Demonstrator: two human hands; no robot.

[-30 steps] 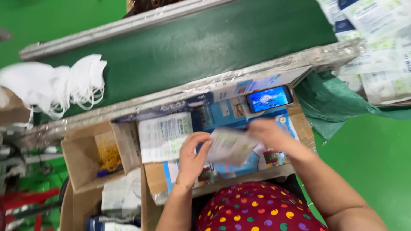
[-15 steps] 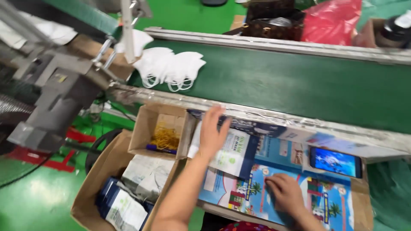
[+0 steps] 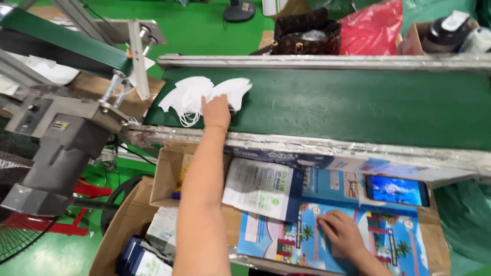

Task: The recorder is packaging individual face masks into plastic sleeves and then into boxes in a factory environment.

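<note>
A loose pile of white face masks [image 3: 186,94] lies at the left end of the dark green conveyor belt [image 3: 358,107]. My left hand [image 3: 216,111] is stretched out over the belt's metal edge, and its fingers close on the right part of the pile. My right hand [image 3: 341,232] rests palm down, fingers slightly curled, on a blue printed carton sheet [image 3: 394,240] on the cardboard work surface near me. It holds nothing. A white packet with green print [image 3: 261,186] lies between my two arms.
A phone with a lit screen [image 3: 396,190] lies by the belt edge. Open cardboard boxes [image 3: 166,176] stand at lower left, beside a grey machine [image 3: 56,148]. Beyond the belt are a red bag [image 3: 373,28], a brown handbag [image 3: 307,38] and a bottle [image 3: 442,30].
My left hand has moved from the packets near me up onto the masks on the belt. My right hand stays on the blue sheet. The view has swung left.
</note>
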